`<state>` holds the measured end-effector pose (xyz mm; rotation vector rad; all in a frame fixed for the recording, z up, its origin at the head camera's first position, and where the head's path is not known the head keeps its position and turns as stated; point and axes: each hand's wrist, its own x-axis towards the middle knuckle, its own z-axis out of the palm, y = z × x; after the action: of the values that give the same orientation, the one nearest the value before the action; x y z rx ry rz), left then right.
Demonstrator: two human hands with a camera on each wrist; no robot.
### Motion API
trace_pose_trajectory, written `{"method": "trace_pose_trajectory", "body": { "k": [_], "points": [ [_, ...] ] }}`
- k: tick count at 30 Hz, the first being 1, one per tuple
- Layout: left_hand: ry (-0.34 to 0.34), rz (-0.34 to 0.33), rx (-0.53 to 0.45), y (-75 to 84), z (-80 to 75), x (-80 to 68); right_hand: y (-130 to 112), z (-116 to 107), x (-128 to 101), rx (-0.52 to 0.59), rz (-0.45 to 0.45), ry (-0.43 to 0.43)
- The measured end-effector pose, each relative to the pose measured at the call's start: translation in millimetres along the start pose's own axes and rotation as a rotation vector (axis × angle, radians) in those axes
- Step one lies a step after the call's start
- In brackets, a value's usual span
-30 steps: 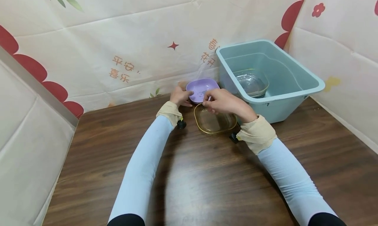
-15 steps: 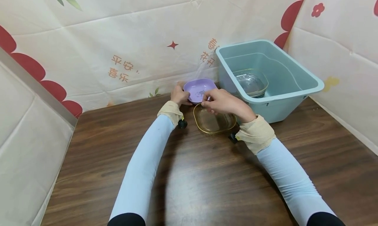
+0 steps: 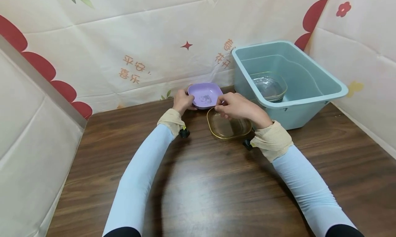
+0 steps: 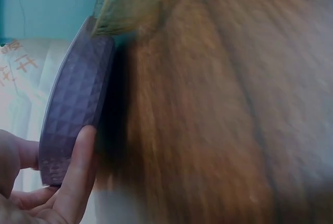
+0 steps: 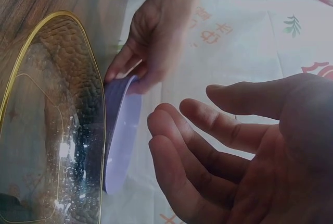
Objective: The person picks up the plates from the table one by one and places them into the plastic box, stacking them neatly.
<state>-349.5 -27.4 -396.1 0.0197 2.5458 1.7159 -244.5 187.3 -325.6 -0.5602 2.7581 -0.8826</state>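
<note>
In the head view my left hand (image 3: 183, 101) grips the left side of a shallow purple bowl (image 3: 204, 91) near the back wall. The left wrist view shows the bowl's faceted purple outside (image 4: 78, 83), with fingers (image 4: 78, 166) underneath and the thumb at its rim. A clear amber bowl with a gold rim (image 3: 229, 128) stands on the table just in front of it. My right hand (image 3: 236, 107) hovers over the amber bowl's back edge. In the right wrist view its fingers (image 5: 203, 156) are loosely bent, holding nothing, beside the purple bowl (image 5: 122, 140).
A light blue plastic tub (image 3: 287, 116) stands at the back right. Clear gold-rimmed bowls (image 3: 269, 87) are stacked inside it. Printed cloth walls (image 3: 161, 51) enclose the back and sides of the wooden table (image 3: 191, 182).
My left hand has drawn the purple bowl leftward, away from my right hand, and a printed figure shows in its bottom. My right hand and the amber bowl have barely moved.
</note>
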Motion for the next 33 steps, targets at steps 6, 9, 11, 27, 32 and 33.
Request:
{"method": "trace_pose_trajectory", "body": {
  "k": [6, 9, 11, 27, 32, 33],
  "points": [
    [0.074, 0.020, -0.076, -7.4, -12.2, -5.7, -0.7, -0.4, 0.4, 0.009, -0.003, 0.006],
    [0.111, 0.022, -0.109, -8.1, -19.6, -10.9, -0.8, -0.4, 0.1, 0.021, 0.003, 0.011],
    [0.127, 0.033, -0.131, -7.8, -24.7, -15.5, -0.7, -0.5, -0.2, 0.028, 0.012, 0.016],
    [0.182, 0.091, -0.096, -18.6, -57.4, -73.0, -0.1, 0.4, 4.6, 0.130, 0.026, 0.180],
    [0.150, 0.093, -0.171, -19.2, -53.9, -90.1, 1.3, 2.0, 6.4, 0.152, 0.056, 0.193],
    [0.146, 0.092, -0.187, -18.9, -52.9, -93.1, 1.6, 2.4, 6.7, 0.156, 0.058, 0.192]
  ]
}}
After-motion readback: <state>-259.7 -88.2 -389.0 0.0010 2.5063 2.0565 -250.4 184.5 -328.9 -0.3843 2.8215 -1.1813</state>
